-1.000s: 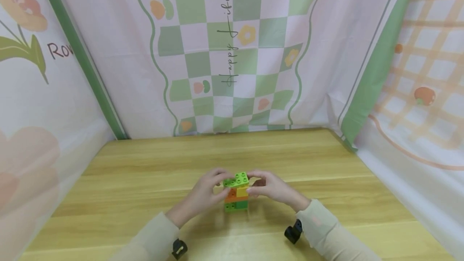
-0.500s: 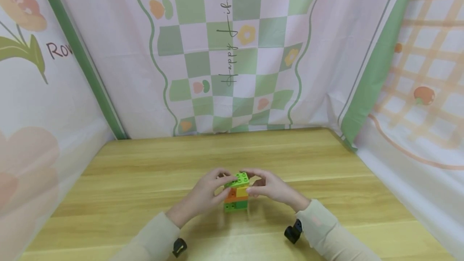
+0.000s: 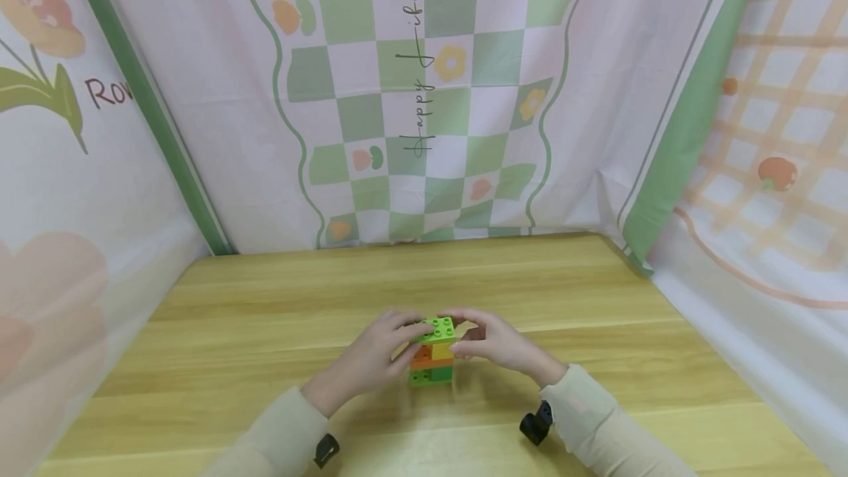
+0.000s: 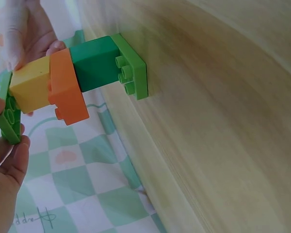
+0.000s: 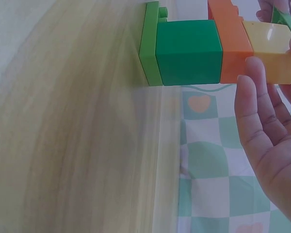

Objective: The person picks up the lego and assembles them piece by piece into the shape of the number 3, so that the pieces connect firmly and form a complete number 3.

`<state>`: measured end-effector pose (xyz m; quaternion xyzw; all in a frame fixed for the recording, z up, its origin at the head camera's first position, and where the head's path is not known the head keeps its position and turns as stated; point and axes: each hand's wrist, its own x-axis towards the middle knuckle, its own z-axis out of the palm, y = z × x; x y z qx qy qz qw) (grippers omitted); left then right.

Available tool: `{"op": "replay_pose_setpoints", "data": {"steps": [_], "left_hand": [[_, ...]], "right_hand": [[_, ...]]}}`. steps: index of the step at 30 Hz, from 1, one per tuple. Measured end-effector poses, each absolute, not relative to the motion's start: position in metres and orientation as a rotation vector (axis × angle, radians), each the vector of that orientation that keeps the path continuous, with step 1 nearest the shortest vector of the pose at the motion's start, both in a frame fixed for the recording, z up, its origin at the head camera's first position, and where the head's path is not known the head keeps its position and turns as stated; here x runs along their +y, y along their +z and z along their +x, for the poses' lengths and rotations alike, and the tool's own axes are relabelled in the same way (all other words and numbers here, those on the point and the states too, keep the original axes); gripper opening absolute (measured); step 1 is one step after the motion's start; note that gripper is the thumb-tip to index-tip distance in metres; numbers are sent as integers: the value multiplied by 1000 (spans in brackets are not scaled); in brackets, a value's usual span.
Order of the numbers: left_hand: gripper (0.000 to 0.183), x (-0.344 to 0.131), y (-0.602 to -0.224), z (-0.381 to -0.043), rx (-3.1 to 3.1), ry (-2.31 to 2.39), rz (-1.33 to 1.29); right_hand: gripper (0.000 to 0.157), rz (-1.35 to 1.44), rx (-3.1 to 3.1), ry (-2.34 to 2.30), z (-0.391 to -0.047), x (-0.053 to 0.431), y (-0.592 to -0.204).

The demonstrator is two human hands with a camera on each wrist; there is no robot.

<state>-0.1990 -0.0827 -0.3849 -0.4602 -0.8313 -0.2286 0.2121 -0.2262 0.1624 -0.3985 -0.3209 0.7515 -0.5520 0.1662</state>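
A stack of toy building bricks stands upright on the table. From the bottom come a light green plate point(image 4: 134, 68), a dark green block point(image 5: 188, 52), an orange brick point(image 4: 68, 87) and a yellow block point(image 3: 442, 351). At the top is another light green studded plate point(image 3: 442, 327), pinched at its left end by my left hand point(image 3: 371, 355), with fingers over its studs. The left wrist view shows this top plate slanted against the yellow block, its left part overhanging. My right hand point(image 3: 493, 346) holds the yellow block from the right, thumb in front and fingers behind.
The wooden table point(image 3: 278, 300) reaches back to a checkered cloth curtain point(image 3: 424, 190). Printed cloth hangs on both sides. Black wrist cameras are at the left cuff point(image 3: 326, 450) and right cuff point(image 3: 536, 424).
My left fingers have shifted right over the top plate. The plate has turned slightly, and its far edge sits a little lower in the head view. My right hand has barely moved.
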Motion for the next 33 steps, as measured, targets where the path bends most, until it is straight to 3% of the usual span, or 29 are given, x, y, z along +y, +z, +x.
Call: {"op": "replay_pose_setpoints", "data": {"steps": [33], "left_hand": [[33, -82, -375, -196, -2410, -339, -1322]], "right_hand": [[45, -884, 2175, -1575, -224, 160, -398]]}}
